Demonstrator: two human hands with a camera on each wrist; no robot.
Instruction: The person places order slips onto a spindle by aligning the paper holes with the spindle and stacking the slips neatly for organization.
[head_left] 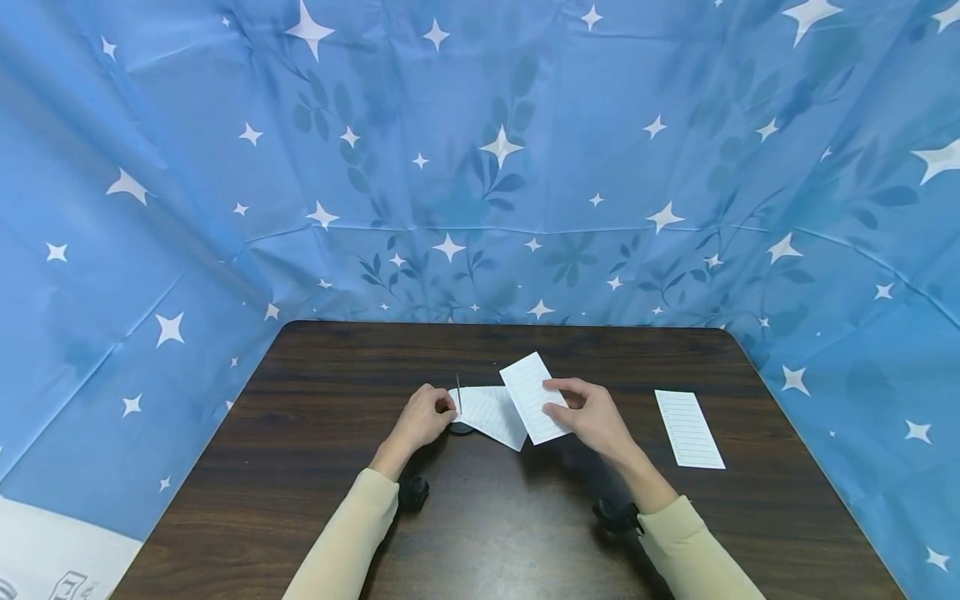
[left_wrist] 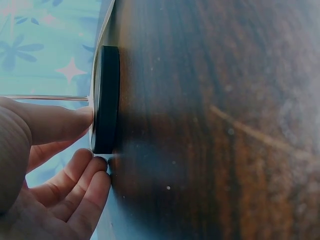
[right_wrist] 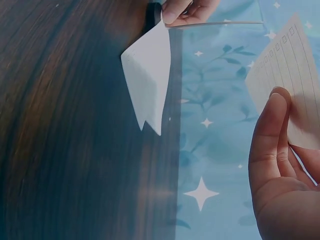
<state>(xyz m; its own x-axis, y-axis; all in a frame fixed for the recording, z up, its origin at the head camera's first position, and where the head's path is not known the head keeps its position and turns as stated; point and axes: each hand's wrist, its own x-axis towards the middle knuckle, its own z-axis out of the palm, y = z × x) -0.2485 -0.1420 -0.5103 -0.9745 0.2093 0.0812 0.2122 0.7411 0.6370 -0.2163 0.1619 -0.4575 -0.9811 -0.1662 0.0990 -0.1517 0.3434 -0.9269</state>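
Observation:
Near the middle of the table stands a receipt spike (head_left: 459,396) with a thin upright copper-coloured rod and a round black base (left_wrist: 106,100). White lined paper slips (head_left: 491,410) lie over the base, the rod passing through them. My left hand (head_left: 423,415) holds the spike at its base: thumb and forefinger press on the paper beside the rod, the other fingers curl against the base's side. Above the slips' right end, my right hand (head_left: 596,417) pinches a lined paper slip (head_left: 532,398) between thumb and fingers. This slip is tilted and off the table.
Another lined slip (head_left: 690,429) lies flat on the right part of the dark wooden table (head_left: 300,500). A blue curtain (head_left: 450,167) with stars hangs behind and at both sides. Something white with printed marks (head_left: 60,550) shows at the lower left.

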